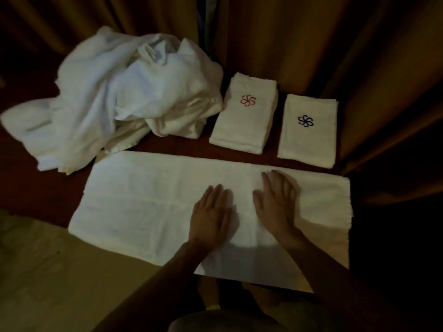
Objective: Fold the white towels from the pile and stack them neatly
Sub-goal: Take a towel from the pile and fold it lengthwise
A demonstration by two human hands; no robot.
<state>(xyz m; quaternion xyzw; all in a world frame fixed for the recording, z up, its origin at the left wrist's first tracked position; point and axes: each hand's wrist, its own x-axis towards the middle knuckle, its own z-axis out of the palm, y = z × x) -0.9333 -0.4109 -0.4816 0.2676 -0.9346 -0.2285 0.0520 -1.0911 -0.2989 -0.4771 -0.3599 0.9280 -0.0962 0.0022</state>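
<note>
A long white towel [143,202] lies flat in front of me, folded into a wide strip. My left hand [212,213] and my right hand [275,202] rest palm-down on its middle, side by side, fingers straight. A crumpled pile of white towels [124,92] sits at the back left. Two folded stacks stand at the back right: one with a red flower emblem [244,116], one with a blue flower emblem [308,130].
Brown curtains [311,44] hang close behind and to the right of the stacks. The towels lie on a dark red surface [36,192]. A pale floor or mat [60,271] shows at the lower left. My knees are below the towel's near edge.
</note>
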